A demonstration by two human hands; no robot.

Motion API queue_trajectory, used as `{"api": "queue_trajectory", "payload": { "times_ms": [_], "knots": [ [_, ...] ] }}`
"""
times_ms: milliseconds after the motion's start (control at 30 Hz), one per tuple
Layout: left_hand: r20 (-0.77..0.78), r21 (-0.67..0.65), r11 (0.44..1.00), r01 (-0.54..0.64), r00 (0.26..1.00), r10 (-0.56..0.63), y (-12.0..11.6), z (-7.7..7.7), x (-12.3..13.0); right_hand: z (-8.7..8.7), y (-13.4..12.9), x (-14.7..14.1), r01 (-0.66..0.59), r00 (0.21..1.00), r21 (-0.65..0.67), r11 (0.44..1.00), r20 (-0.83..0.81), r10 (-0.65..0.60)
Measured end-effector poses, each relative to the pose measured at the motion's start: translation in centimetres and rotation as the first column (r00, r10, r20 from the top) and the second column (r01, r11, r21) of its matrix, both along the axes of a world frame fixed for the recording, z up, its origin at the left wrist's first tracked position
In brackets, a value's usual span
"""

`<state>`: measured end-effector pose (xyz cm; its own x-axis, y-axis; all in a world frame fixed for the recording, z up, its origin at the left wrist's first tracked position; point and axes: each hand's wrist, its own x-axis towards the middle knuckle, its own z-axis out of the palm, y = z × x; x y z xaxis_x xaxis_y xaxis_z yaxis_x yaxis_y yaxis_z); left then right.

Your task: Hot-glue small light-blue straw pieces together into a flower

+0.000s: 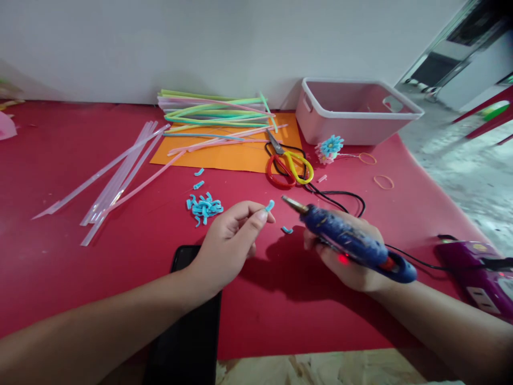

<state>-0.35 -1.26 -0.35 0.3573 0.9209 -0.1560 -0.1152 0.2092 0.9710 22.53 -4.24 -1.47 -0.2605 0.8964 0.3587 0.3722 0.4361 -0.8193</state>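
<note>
Between thumb and index finger, my left hand pinches a short blue pipe cleaner piece, its tip pointing up. My right hand is wrapped round a dark blue glue gun with a glowing red light. The gun's metal nozzle points left, a small gap away from the blue piece. One more curved blue piece lies on the table below the nozzle. Left of my left hand is a pile of blue pipe cleaner pieces, with two loose ones just behind it.
Scissors and pipe cleaners lie on orange paper. Clear glue sticks are at left. Behind stands a pink basket, near a pipe cleaner flower. A phone lies under my left forearm; a purple power strip is at right.
</note>
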Motion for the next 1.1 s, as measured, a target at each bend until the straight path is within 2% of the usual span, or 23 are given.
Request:
{"api": "queue_trajectory", "payload": {
  "times_ms": [67,167,267,333,400,633,767,867,933,1000,1100],
  "knots": [
    [0.123,-0.241,0.966,0.096,0.99,-0.068,0.2,0.4,0.3,-0.3,0.1,-0.3,0.004,0.985,-0.077,0.997,-0.171,-0.017],
    [0.262,-0.467,0.827,0.314,0.942,-0.209,0.3,1.0,0.5,0.0,0.4,-1.0,0.016,0.953,-0.246,0.969,-0.289,-0.09],
    [0.321,-0.536,0.695,0.48,0.877,-0.358,0.2,1.3,0.3,0.7,0.6,-1.6,-0.042,0.939,-0.366,0.93,-0.331,-0.088],
    [0.33,-0.555,0.658,0.509,0.861,-0.387,0.2,1.3,0.2,1.0,0.6,-1.9,-0.079,0.926,-0.402,0.912,-0.369,-0.082],
    [0.337,-0.565,0.649,0.51,0.86,-0.382,0.3,1.4,0.1,1.2,0.5,-2.0,-0.108,0.908,-0.413,0.904,-0.411,-0.079],
    [0.389,-0.538,0.669,0.512,0.855,-0.341,0.4,1.5,0.2,1.2,0.6,-2.1,-0.164,0.891,-0.423,0.891,-0.452,-0.05],
    [0.388,-0.557,0.655,0.511,0.857,-0.339,0.4,1.4,0.2,1.0,0.5,-2.0,-0.16,0.89,-0.416,0.895,-0.453,-0.052],
    [0.357,-0.55,0.673,0.494,0.868,-0.346,0.3,1.3,0.4,1.1,0.6,-2.0,-0.182,0.89,-0.427,0.886,-0.455,-0.037],
    [0.307,-0.522,0.724,0.451,0.891,-0.334,0.2,1.1,0.5,1.2,0.6,-2.1,-0.194,0.882,-0.441,0.877,-0.47,-0.042],
    [0.222,-0.453,0.804,0.386,0.922,-0.317,-0.1,0.9,0.7,1.3,0.7,-2.2,-0.176,0.881,-0.46,0.87,-0.467,-0.069],
    [-0.006,-0.193,0.939,0.285,0.957,-0.291,-0.6,0.7,0.7,1.2,0.9,-2.2,-0.126,0.885,-0.504,0.854,-0.447,-0.133]
  ]
}}
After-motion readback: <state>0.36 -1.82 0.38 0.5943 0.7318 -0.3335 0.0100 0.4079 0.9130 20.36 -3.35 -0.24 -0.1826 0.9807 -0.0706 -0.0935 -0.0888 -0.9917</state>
